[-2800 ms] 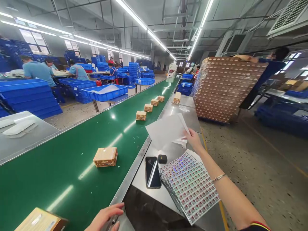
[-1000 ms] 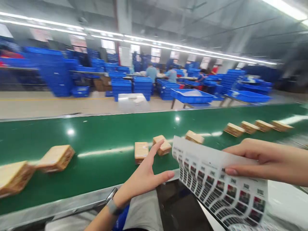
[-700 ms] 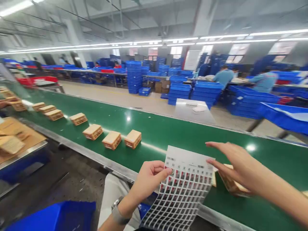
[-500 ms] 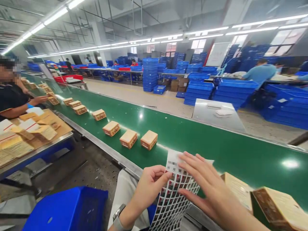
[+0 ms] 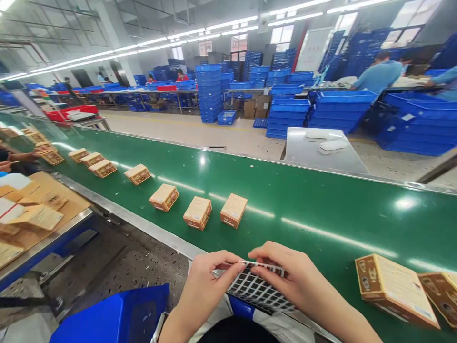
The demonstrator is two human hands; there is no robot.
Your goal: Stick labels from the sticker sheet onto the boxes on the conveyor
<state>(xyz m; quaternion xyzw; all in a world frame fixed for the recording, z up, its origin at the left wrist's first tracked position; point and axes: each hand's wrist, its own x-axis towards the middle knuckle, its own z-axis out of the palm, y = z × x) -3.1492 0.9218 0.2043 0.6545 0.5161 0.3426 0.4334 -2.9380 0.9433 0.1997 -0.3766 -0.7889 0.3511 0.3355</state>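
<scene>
A sheet of small dark stickers (image 5: 262, 289) with a white grid between them is held low in front of me, at the near edge of the green conveyor belt (image 5: 307, 190). Its top edge is bent over, so the printed header is hidden. My left hand (image 5: 209, 283) pinches the sheet's upper left between thumb and fingers. On the other side, my right hand (image 5: 294, 271) has its thumb and curled fingers closed on the upper edge. Beyond my hands sit brown-and-cream boxes, the nearest being a small carton (image 5: 233, 210) and another carton (image 5: 197, 213) to its left.
More cartons (image 5: 137, 175) line the belt toward the left. At right, a larger-looking near box (image 5: 396, 289) touches or overlaps another box (image 5: 441, 291). A blue plastic stool or bin (image 5: 110, 317) stands lower left. A co-worker's hand (image 5: 37, 151) is by a cardboard-topped table (image 5: 76, 197).
My right hand was spread flat over the sheet and now grips its edge. The sheet's top has folded down. My view has turned, and the boxes at right show more fully.
</scene>
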